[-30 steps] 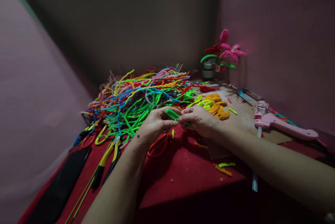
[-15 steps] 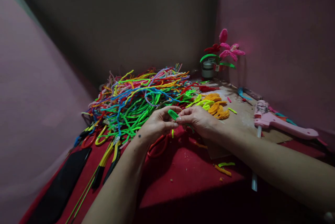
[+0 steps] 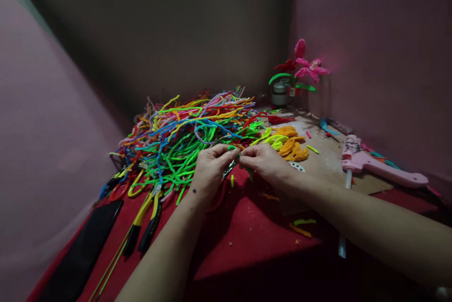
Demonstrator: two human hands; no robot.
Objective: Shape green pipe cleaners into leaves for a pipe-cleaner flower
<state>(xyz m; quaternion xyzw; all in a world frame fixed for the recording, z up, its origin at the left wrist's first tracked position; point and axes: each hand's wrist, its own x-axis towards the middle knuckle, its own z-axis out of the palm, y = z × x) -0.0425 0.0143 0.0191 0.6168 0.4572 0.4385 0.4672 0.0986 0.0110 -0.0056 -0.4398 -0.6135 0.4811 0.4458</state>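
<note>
Between my two hands is a dark green pipe cleaner (image 3: pixel 231 148), bent into a small loop and mostly covered by the fingers. My left hand (image 3: pixel 213 164) pinches it from the left with thumb and forefinger. From the right, my right hand (image 3: pixel 260 159) grips it with the fingertips close together, and a green end hangs below. Just behind the hands rises a big heap of coloured pipe cleaners (image 3: pixel 190 127), with many bright green ones at its front. Under the hands, red-handled scissors (image 3: pixel 218 200) lie partly hidden on the red cloth (image 3: pixel 243 245).
Pliers (image 3: pixel 146 217), a black phone-like slab (image 3: pixel 83 250) and thin green stems (image 3: pixel 112 266) lie at left. Orange looped petals (image 3: pixel 294 144) rest on a cardboard sheet (image 3: pixel 328 160). A pink glue gun (image 3: pixel 381 165) stands right; pink fuzzy flowers (image 3: pixel 312 70) rise behind.
My left hand has turned, its fingers closing over the green loop, which now shows less. The hands have drawn together at the pinch. A white disc with holes has come into sight beside my right wrist.
</note>
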